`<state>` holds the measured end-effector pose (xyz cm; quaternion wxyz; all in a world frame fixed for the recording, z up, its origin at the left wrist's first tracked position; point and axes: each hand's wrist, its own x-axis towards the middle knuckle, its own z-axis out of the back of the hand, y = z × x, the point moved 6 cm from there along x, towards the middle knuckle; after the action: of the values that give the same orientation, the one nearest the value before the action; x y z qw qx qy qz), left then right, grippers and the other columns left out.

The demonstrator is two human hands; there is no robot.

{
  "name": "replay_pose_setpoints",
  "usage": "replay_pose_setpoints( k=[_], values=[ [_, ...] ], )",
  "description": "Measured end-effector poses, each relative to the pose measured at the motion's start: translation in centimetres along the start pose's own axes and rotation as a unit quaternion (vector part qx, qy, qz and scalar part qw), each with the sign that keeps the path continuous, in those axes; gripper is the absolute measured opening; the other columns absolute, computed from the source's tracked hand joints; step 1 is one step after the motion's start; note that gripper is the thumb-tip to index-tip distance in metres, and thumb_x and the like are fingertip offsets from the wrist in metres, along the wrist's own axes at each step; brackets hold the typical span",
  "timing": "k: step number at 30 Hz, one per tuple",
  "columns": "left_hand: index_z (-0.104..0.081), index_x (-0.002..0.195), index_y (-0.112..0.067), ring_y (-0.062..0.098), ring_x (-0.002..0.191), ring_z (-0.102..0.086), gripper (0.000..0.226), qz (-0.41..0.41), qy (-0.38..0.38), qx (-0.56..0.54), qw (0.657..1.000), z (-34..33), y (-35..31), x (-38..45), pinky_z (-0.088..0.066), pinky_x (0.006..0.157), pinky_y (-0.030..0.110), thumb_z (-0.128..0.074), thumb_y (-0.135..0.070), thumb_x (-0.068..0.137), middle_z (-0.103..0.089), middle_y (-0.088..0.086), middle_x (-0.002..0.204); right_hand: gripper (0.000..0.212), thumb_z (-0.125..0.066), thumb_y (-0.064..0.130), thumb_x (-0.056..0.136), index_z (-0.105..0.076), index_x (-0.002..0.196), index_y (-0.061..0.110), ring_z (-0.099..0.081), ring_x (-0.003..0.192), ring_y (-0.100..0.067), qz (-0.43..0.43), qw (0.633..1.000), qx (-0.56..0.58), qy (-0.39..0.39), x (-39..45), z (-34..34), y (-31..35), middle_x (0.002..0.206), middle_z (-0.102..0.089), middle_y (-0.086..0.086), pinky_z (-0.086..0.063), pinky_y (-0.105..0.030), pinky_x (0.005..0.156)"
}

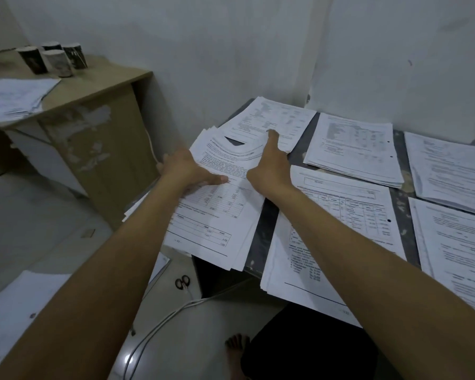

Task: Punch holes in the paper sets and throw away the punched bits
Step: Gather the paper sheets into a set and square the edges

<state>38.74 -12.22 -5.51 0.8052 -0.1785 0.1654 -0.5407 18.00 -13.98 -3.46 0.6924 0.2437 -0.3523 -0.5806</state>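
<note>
cups (pixel 54 60) on wooden desk (pixel 99 86) | scissors (pixel 182 282) on floor | white cable (pixel 159 325) along floor

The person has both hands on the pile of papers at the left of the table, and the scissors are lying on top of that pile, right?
Not quite. Both the left hand and right hand are on the pile of papers at the left of the table, but the scissors lie on the floor below the table edge, not on the pile. The head view shows it.
</note>
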Motion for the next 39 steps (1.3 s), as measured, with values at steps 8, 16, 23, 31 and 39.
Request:
replay_pose_setpoints(
  k=[8,16,23,31,39],
  values=[
    [-0.039,0.133,-0.026,0.026,0.125,-0.047,0.111,-0.018,-0.123,-0.088,0.988,-0.8,1.2,-1.0,-0.036,0.108,0.053,-0.078,-0.081,0.045,-0.051,0.003,0.136,0.039,-0.072,0.001,0.072,-0.062,0.108,0.008,-0.066,0.083,-0.007,-0.075,0.987,0.138,-0.034,-1.1,-0.7,-1.0,0.085,-0.063,0.013,-0.055,-0.019,0.059],
    [-0.041,0.128,-0.023,0.027,0.122,-0.049,0.096,-0.047,-0.153,-0.093,0.983,-0.7,1.0,-1.5,-0.034,0.108,0.052,-0.080,-0.072,0.057,-0.054,0.005,0.129,0.012,-0.066,0.011,0.076,-0.057,0.072,0.018,-0.063,0.086,-0.019,0.002,1.000,-0.020,0.022,-2.5,-0.6,0.3,0.082,-0.066,0.007,-0.052,-0.026,0.064],
    [-0.042,0.123,-0.025,0.017,0.107,-0.047,0.075,-0.058,-0.166,-0.131,0.976,-0.4,1.0,-2.0,-0.039,0.100,0.042,-0.084,-0.055,0.069,-0.055,-0.002,0.119,0.026,-0.063,0.023,0.084,-0.059,0.110,0.018,-0.058,0.107,-0.024,0.021,0.987,-0.137,0.078,-2.4,-0.6,0.3,0.105,-0.067,0.002,-0.038,-0.042,0.108],
    [-0.052,0.120,-0.023,0.026,0.106,-0.064,0.046,-0.039,-0.157,-0.178,0.971,-0.2,1.2,-2.6,-0.058,0.090,0.043,-0.077,-0.038,0.085,-0.060,0.002,0.128,0.008,-0.063,0.021,0.078,-0.055,0.079,0.021,-0.061,0.089,-0.021,0.003,0.994,-0.088,0.058,-2.6,-0.9,0.3,0.082,-0.061,0.009,-0.049,-0.027,0.064],
    [-0.052,0.114,-0.018,0.024,0.105,-0.063,0.027,-0.028,-0.162,-0.209,0.964,0.1,1.2,-2.6,-0.057,0.090,0.036,-0.068,-0.026,0.094,-0.060,0.007,0.132,0.091,-0.071,0.067,0.062,-0.047,0.140,0.025,-0.040,0.138,-0.026,-0.039,0.974,-0.174,0.142,0.8,-0.8,-1.7,0.143,-0.052,0.000,-0.027,-0.049,0.117]
  ],
)
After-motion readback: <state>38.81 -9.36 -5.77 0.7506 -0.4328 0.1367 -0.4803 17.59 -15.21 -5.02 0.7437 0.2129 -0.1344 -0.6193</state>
